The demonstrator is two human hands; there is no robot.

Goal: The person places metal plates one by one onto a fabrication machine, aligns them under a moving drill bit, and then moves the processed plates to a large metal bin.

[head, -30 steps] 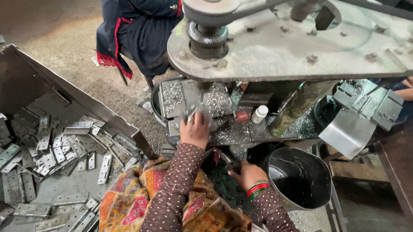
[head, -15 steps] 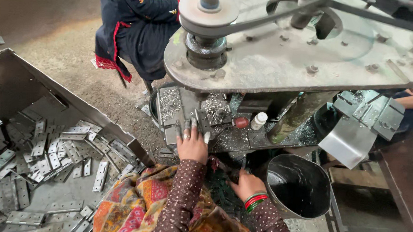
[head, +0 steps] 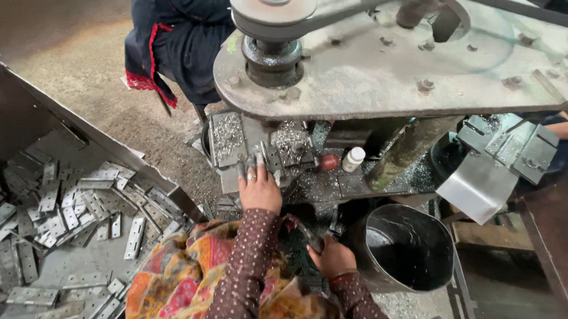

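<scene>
Metal tray [head: 14,110] of hinge plates [head: 54,212]

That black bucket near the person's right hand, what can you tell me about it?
The black bucket is a round, dark container with a thin, shiny rim, probably metal or glossy plastic. It stands upright on the floor, tilted slightly in this view, below the machine's work table. Its inside looks dark and glossy; whether it holds anything cannot be told. The right hand is just to its left, close but apparently not touching it. Metal shavings lie on the floor around it.

Brown dotted sleeve [head: 247,267]; grey metal plates [head: 54,212]; black bucket [head: 402,250]
</scene>
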